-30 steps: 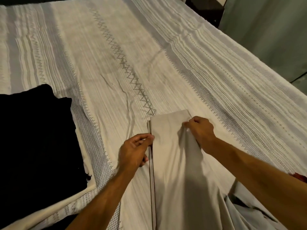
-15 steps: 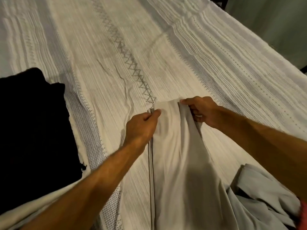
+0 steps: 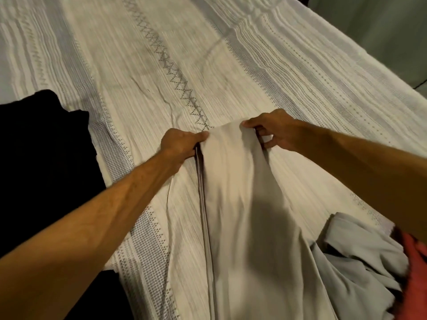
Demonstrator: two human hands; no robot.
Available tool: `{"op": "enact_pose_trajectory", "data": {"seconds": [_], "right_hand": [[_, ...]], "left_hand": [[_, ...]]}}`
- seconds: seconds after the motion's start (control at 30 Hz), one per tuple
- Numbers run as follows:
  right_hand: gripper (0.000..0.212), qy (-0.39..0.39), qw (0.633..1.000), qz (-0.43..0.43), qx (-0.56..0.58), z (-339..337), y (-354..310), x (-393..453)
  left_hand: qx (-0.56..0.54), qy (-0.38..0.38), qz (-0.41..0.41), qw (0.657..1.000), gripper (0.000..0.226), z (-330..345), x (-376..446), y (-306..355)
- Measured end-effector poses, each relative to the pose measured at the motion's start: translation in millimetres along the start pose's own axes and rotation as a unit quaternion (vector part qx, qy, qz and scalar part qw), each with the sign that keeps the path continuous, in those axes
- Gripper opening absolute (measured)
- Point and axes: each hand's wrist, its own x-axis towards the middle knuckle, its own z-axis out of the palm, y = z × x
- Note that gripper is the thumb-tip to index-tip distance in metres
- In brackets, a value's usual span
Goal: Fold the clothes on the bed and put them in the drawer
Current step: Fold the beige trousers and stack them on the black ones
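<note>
both hands (image 3: pixel 181 144) (image 3: pixel 275 132) grip beige garment (image 3: pixel 240 204) far end, lengthwise.

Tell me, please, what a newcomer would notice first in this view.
Two hands, left and right, pinch the far end of beige trousers at centre on a striped bedspread. A black garment lies at left; grey cloth is bunched at lower right.

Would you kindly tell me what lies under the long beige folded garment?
The beige folded garment lies on the striped woven bedspread. Whether anything else sits beneath it is hidden.
</note>
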Motion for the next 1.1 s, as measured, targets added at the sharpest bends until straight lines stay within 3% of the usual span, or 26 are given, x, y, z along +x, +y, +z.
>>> {"op": "enact_pose_trajectory", "data": {"seconds": [0.17,0.33,0.47,0.6,0.73,0.87,0.97,1.1], "right_hand": [[0.055,0.001,0.999,0.006,-0.042,13.1,-6.3,6.3],[0.055,-0.018,0.996,0.017,-0.087,15.5,-9.7,8.5],[0.041,-0.032,0.995,0.038,-0.089,13.2,-13.1,10.0],[0.039,-0.057,0.995,0.06,-0.054,7.7,-10.8,15.0],[0.032,-0.07,0.994,0.062,-0.064,7.4,-14.8,15.3],[0.05,-0.092,0.979,0.029,-0.179,15.8,-22.3,9.7],[0.04,-0.071,0.966,0.001,-0.249,26.0,-25.6,-0.6],[0.044,-0.011,0.939,-0.083,-0.334,20.8,-33.7,-31.6]], "left_hand": [[-0.081,-0.057,-0.02,0.995,0.028,-19.2,6.4,-2.9],[-0.034,-0.11,-0.02,0.993,0.037,-25.0,12.7,-3.1],[0.009,-0.141,-0.034,0.989,0.056,-20.0,20.0,2.4],[0.067,-0.178,-0.075,0.979,0.051,-20.7,34.2,8.8],[0.024,-0.181,-0.072,0.98,0.056,-27.0,38.4,3.6],[0.026,-0.196,-0.062,0.978,0.062,-32.0,37.8,-0.3],[0.034,-0.175,-0.044,0.983,0.05,-32.0,29.3,-2.3],[0.062,-0.127,-0.005,0.99,0.04,-22.0,-2.8,8.5]]}}
